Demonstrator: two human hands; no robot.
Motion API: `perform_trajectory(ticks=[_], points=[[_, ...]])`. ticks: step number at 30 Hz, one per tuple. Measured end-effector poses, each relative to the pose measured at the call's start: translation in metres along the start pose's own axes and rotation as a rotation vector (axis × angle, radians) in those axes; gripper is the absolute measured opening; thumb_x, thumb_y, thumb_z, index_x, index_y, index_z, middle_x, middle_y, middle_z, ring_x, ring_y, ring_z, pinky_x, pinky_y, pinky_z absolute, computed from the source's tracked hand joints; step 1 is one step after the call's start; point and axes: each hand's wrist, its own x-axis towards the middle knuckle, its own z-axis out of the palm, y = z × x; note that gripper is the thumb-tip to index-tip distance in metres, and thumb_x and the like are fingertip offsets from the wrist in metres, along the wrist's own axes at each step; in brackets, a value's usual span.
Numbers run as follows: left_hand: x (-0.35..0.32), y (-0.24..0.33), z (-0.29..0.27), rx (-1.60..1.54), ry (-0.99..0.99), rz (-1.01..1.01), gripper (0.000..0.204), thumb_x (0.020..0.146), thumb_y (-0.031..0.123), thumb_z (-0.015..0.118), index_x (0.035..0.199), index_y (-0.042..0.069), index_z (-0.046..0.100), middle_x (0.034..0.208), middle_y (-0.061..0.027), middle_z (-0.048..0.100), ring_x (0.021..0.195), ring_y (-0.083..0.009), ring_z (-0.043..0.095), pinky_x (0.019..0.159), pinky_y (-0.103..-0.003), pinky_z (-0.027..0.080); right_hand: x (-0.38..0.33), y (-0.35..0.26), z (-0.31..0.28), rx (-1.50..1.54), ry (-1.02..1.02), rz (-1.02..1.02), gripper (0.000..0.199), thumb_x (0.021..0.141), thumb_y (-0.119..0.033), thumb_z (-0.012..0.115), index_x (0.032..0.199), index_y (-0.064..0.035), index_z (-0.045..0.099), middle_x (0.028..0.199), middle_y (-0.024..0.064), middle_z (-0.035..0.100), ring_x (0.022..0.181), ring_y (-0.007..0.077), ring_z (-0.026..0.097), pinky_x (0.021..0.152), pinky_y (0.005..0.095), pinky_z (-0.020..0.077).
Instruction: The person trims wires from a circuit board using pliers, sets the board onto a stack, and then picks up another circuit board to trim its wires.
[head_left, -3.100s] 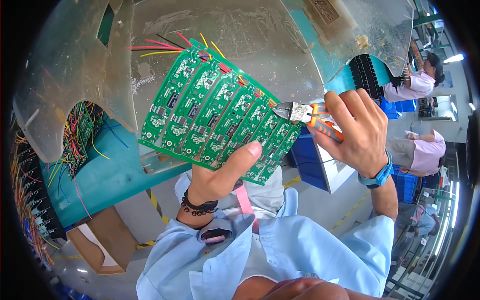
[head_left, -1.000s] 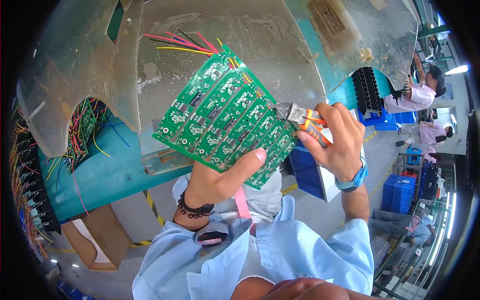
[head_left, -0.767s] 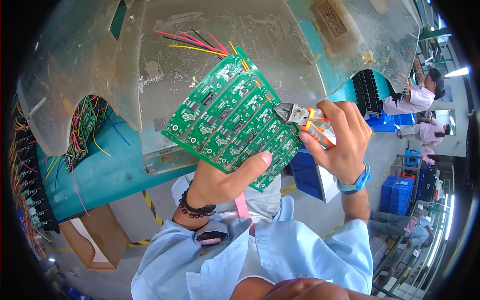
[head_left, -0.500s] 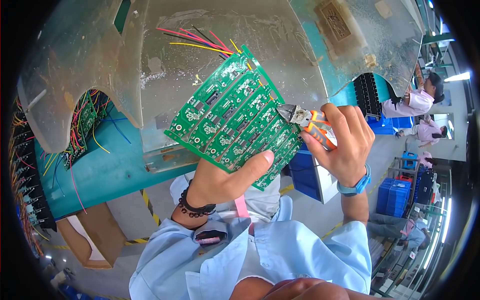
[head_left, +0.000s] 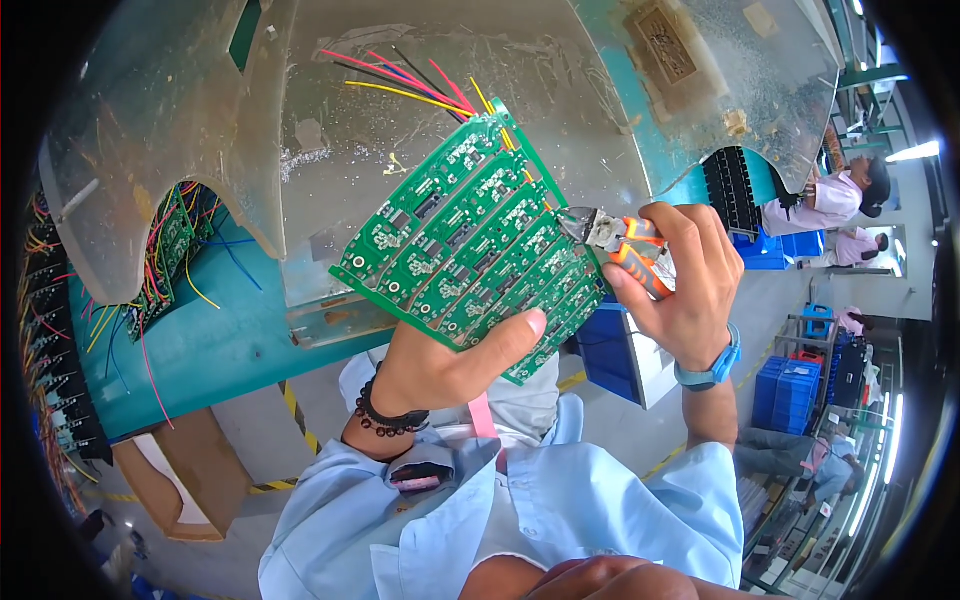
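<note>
My left hand (head_left: 470, 360) grips a green circuit board panel (head_left: 455, 240) by its near edge, thumb on top and the other fingers hidden underneath. The panel is split into several parallel strips and is held tilted above the bench. Red, black, blue and yellow wires (head_left: 420, 85) stick out past its far corner. In my right hand (head_left: 685, 280) are diagonal cutters (head_left: 610, 237) with orange and grey handles. Their jaws are at the panel's right edge, beside the slot there; whether they are closed on anything I cannot make out.
Clear plastic sheets (head_left: 160, 110) lie over the green bench (head_left: 230, 340). On the left are more wired boards (head_left: 175, 250) and a black rack (head_left: 80, 400). A cardboard box (head_left: 190, 475) and blue bin (head_left: 610, 345) stand below. Co-workers (head_left: 825, 205) are at the far right.
The cutters have shifted slightly, their jaws staying by the panel's right edge. The panel has tilted a little, its far corner with the wires moving slightly right.
</note>
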Motion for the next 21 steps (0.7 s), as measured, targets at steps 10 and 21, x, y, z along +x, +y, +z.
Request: perform_trajectory(ticks=[10,21], points=[[0.001,-0.006,-0.003,0.083,-0.012,0.089,0.032,0.087,0.007,0.076,0.118,0.0,0.072,0.116,-0.0116,0.074,0.103,-0.0254,0.069,0.095,-0.039,0.051,0.009,-0.011,-0.007,-0.106,-0.032,-0.022,0.053,0.074,-0.038,0.088,0.11,-0.006,0.068,0.089,0.007,0.06,0.076,0.0262,0.058,0.064,0.0394,0.047],[0.004,-0.004,-0.003,0.11,-0.028,0.097,0.028,0.087,0.007,0.076,0.115,0.002,0.073,0.11,-0.0099,0.074,0.098,-0.0253,0.07,0.091,-0.039,0.052,-0.002,-0.011,-0.005,-0.043,-0.127,0.02,0.05,0.075,-0.031,0.089,0.109,-0.001,0.067,0.088,0.0107,0.061,0.071,0.0272,0.059,0.061,0.0398,0.0472]])
